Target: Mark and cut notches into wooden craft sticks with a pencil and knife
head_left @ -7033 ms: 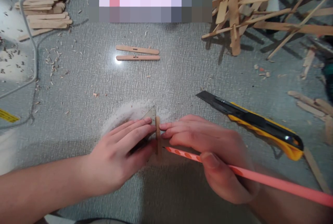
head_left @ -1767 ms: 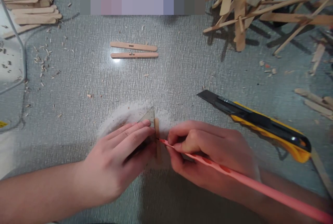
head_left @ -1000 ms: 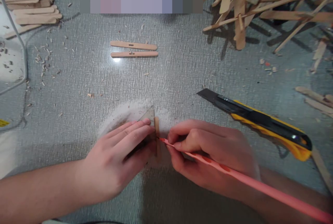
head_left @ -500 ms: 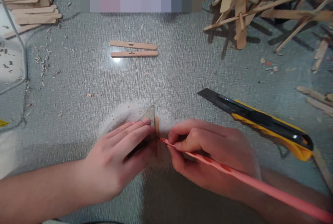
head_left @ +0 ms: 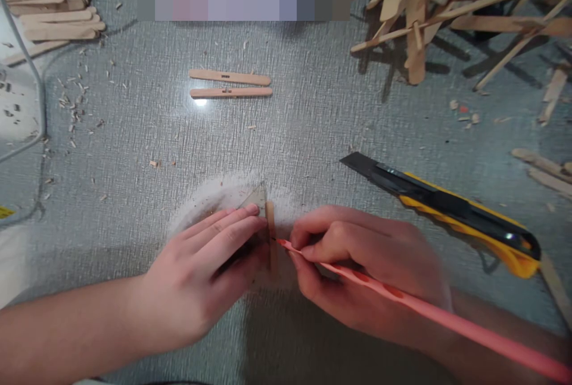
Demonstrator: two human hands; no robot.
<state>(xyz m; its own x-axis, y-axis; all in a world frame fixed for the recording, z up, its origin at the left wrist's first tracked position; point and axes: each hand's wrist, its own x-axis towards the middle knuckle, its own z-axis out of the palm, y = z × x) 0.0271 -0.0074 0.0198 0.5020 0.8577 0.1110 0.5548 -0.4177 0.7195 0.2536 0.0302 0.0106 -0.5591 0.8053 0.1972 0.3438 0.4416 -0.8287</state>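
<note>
My left hand (head_left: 201, 272) presses a clear set square (head_left: 258, 196) down, its fingers together and hiding most of the plastic. Along the set square's straight edge lies a wooden craft stick (head_left: 270, 215), roughly upright in view. A pink pencil (head_left: 429, 307) with finger dimples is pinched in my right hand (head_left: 357, 266). The pencil's dark tip touches or hovers just over the stick near its middle; I cannot tell which. Both hands are close together at the lower middle of the head view.
A yellow and black utility knife (head_left: 447, 212) lies to the right. Two slotted craft sticks (head_left: 232, 93) lie farther back. An assembly of joined sticks (head_left: 415, 21) stands at back right. Stacked sticks (head_left: 62, 24) and a grey cable or wire (head_left: 33, 57) are at left, among wood shavings.
The pencil tip and my right hand have moved very slightly right and down. The left hand stays put over the set square, and the whole view shifts a little.
</note>
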